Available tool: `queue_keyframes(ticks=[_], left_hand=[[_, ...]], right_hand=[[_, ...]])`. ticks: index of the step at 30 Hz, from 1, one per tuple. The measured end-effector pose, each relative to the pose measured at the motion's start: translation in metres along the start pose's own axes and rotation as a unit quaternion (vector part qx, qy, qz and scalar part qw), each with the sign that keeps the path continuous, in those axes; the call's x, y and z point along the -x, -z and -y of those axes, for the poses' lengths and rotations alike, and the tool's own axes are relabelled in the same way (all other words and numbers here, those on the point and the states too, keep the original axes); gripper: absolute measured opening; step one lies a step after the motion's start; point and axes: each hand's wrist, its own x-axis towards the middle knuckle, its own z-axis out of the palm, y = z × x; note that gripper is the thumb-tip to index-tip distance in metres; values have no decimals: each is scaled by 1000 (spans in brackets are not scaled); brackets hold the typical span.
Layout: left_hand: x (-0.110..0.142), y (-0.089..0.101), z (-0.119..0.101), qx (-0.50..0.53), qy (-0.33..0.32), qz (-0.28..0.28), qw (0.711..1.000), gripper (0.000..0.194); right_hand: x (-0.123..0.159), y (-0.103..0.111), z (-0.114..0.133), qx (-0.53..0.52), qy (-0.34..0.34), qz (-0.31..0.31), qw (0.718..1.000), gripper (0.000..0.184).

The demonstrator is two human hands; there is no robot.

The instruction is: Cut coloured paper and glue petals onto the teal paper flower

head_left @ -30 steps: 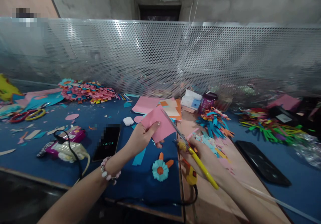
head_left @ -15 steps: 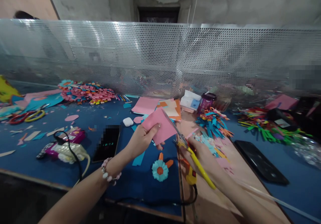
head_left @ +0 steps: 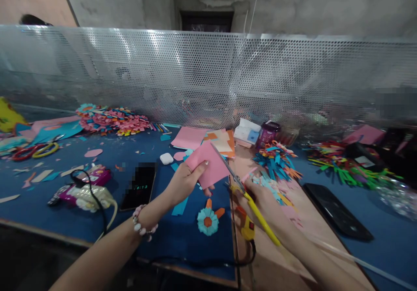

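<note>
A square of pink paper (head_left: 209, 165) is pinched in my left hand (head_left: 187, 177), thumb on top and fingertips showing below its lower edge. My right hand (head_left: 256, 195) is closed round a pair of scissors (head_left: 260, 217) with yellow handles. The metal blades lie along the paper's right edge, their tips near its top corner. Just below the paper, a blue paper flower (head_left: 208, 221) with an orange centre and two orange petals rests on the table. A yellow hot glue gun (head_left: 248, 228) lies beneath my right hand, partly hidden by it.
A phone (head_left: 140, 186) and a white earbud case (head_left: 166, 158) lie left of my hands. Another dark phone (head_left: 337, 210) is at the right. Pink sheets (head_left: 187, 137) and cut strips (head_left: 276, 158) lie further back, before a perforated metal screen (head_left: 195, 74). Red scissors (head_left: 28, 152) lie far left.
Both hands, the pink paper and the scissors stay in nearly the same place. The whole view shifts very slightly with the camera.
</note>
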Motion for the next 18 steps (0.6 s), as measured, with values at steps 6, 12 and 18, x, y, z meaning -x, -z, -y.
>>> queue_keyframes(ticks=[6, 12, 18], left_hand=[[0, 0, 1, 22, -1, 4, 1000, 39], [0, 0, 2, -13, 5, 15, 1000, 46], [0, 0, 3, -20, 9, 22, 1000, 47]], right_hand=[[0, 3, 4, -5, 2, 11, 1000, 18], [3, 5, 4, -20, -8, 38, 999, 12], [2, 2, 2, -17, -18, 32, 999, 13]])
